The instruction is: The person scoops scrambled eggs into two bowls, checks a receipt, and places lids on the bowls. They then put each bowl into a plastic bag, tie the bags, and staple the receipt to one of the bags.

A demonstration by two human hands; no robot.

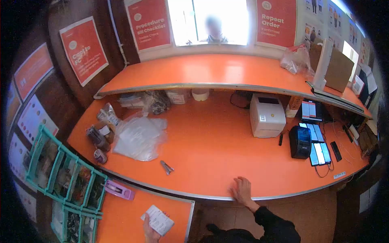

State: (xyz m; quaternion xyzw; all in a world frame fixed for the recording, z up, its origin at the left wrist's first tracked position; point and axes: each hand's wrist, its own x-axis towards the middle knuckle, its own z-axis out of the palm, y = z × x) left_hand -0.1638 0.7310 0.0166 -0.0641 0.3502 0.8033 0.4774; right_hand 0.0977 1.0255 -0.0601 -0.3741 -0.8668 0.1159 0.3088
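Note:
My left hand (150, 232) grips a small stack of white printed slips (160, 220) over the lower orange table (117, 220). Its thumb lies on top of the slips. My right hand (243, 190) rests at the front edge of the orange counter (210, 162), fingers loosely bent and a little apart, with nothing visible in it. Between the hands and the plastic bags lies a small grey stapler (166, 167). Beside the lower table's far edge sits a purple tape dispenser (119, 190).
Clear plastic bags (139, 137) lie on the counter's left. Teal bins (73, 178) stand at the lower left. A white label printer (267, 115), a black printer (300, 142) and several lit phones (320, 154) occupy the right. Beyond the raised shelf (194, 71), a person (214, 30) appears at the window.

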